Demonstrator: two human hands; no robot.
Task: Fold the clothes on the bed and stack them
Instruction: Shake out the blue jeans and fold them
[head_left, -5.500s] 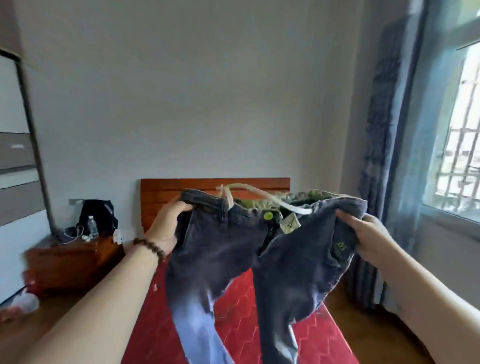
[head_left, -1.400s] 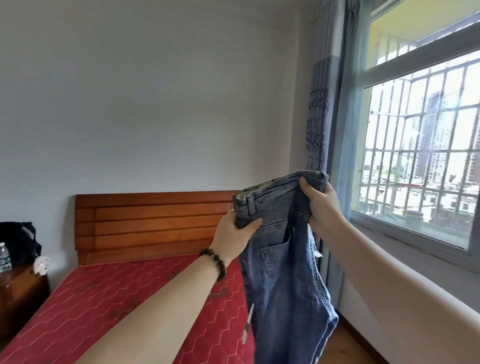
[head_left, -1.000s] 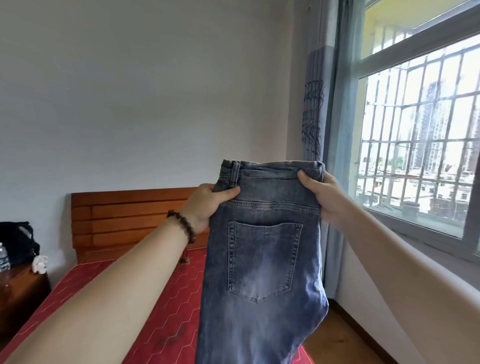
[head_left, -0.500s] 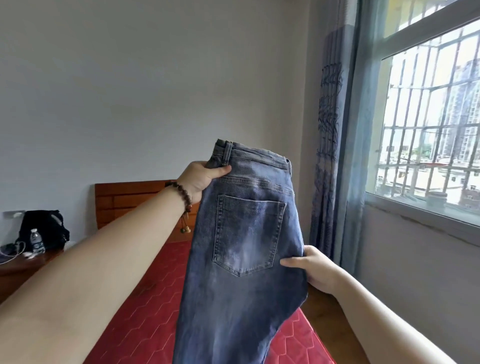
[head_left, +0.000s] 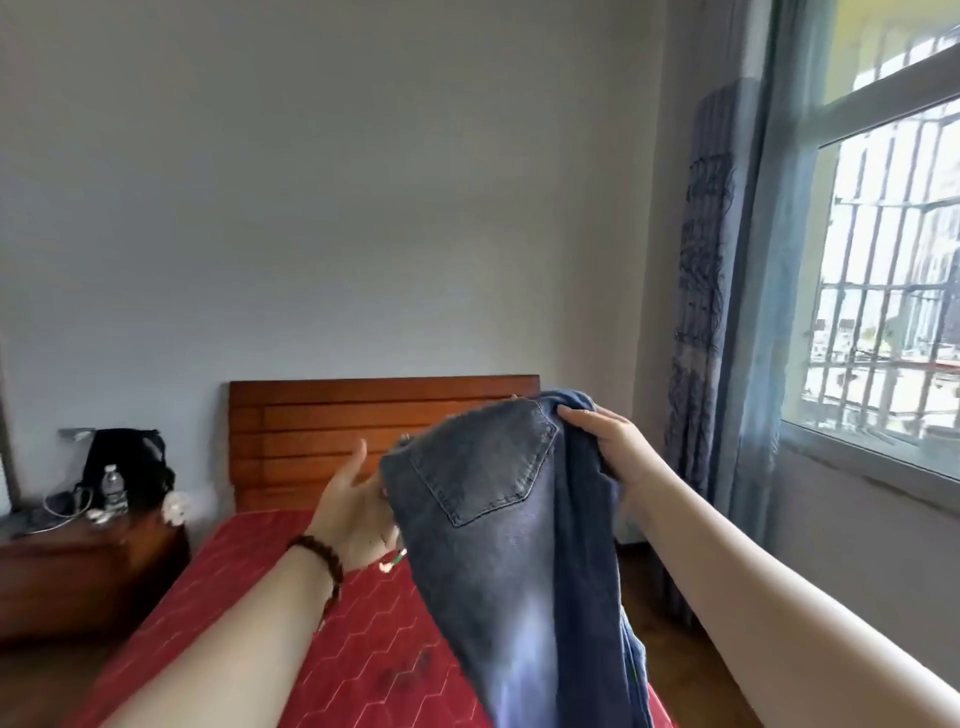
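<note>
While the jeans (head_left: 498, 525) are held up in the air above the bed (head_left: 332, 639), they are gripped by the right hand (head_left: 613, 452), whose grip is closed over a bunched edge of denim beside the back pocket (head_left: 483, 462). Below that grip the doubled legs hang down and pass out of view at the lower edge. To the left of it, across the pocket, the left hand (head_left: 353, 509) is seen with palm turned up and thumb raised; its fingers are hidden behind the waist corner of the jeans, so it cannot be told whether the cloth is pinched there or only touched. A beaded bracelet (head_left: 322, 561) is worn on the left wrist, and a small tag with a green thread (head_left: 392, 561) dangles just under that hand. Behind both hands a slatted wooden headboard (head_left: 322, 436) is set against the grey wall. Far to the left of the grip, a wooden nightstand (head_left: 88, 566) carries a black bag (head_left: 124, 462), a water bottle (head_left: 111, 486) and some cables. To the right of the grip, a blue curtain (head_left: 727, 312) hangs beside a barred window (head_left: 893, 280).
</note>
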